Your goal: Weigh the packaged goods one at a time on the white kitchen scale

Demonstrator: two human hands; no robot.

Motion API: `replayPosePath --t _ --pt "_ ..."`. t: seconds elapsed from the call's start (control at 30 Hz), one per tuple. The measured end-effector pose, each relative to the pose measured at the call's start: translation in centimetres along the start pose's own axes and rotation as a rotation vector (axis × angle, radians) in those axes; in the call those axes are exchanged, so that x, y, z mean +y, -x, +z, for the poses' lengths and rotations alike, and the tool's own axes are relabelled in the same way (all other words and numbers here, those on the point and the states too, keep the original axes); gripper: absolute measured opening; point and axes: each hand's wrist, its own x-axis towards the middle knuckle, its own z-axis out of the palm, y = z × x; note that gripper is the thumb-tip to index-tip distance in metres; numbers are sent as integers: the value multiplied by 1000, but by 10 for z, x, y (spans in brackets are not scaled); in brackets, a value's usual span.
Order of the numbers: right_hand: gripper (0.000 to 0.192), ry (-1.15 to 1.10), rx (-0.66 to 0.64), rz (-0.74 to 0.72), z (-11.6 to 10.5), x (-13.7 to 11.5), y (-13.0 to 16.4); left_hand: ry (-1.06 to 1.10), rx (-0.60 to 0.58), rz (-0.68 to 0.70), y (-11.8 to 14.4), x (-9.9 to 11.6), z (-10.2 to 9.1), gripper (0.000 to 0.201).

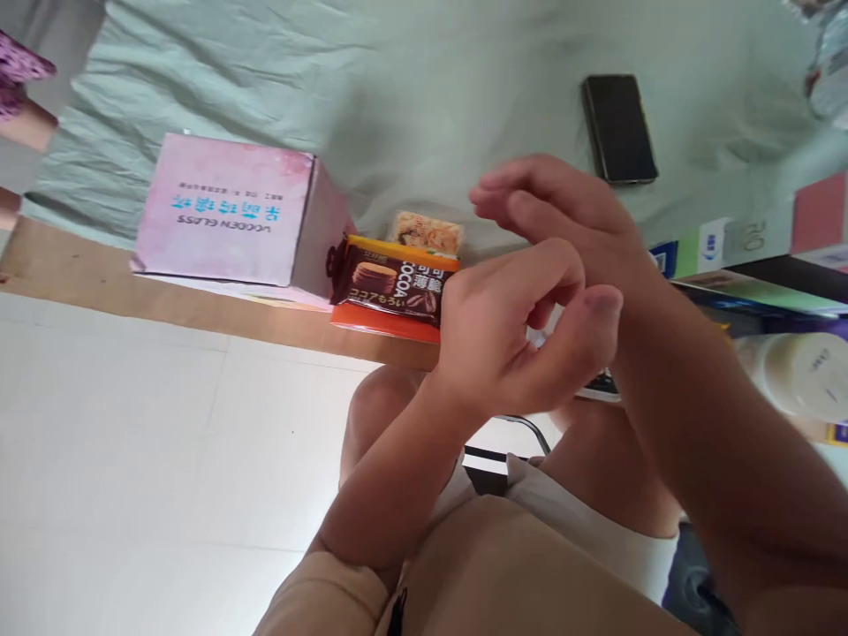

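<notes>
1. At the upper left of the frame, a pink box (229,212) with blue lettering lies on a pale green cloth (411,97), at the table's edge.
2. Just right of it, at centre, a brown and orange cocoa biscuit packet (390,287) rests at the same edge, with a small wrapped snack (427,231) touching it from behind.
3. The left hand (510,340) sits right of centre, against the packet's right end, fingers curled loosely inward; it clasps nothing that can be seen.
4. The right hand (556,212) hovers just above and behind it, fingers extended and lax, empty.
5. A dark phone (619,128) lies on the cloth at upper right, well apart from both hands.
6. Stacked boxes (761,265) crowd the right edge.
</notes>
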Motion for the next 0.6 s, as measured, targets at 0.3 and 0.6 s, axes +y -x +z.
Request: replayPosePath --t 0.3,0.6 --pt "18 79 908 118 -31 108 213 116 -372 -69 0 8 76 35" --pt "51 409 835 280 -26 134 274 101 -707 -321 35 17 190 24"
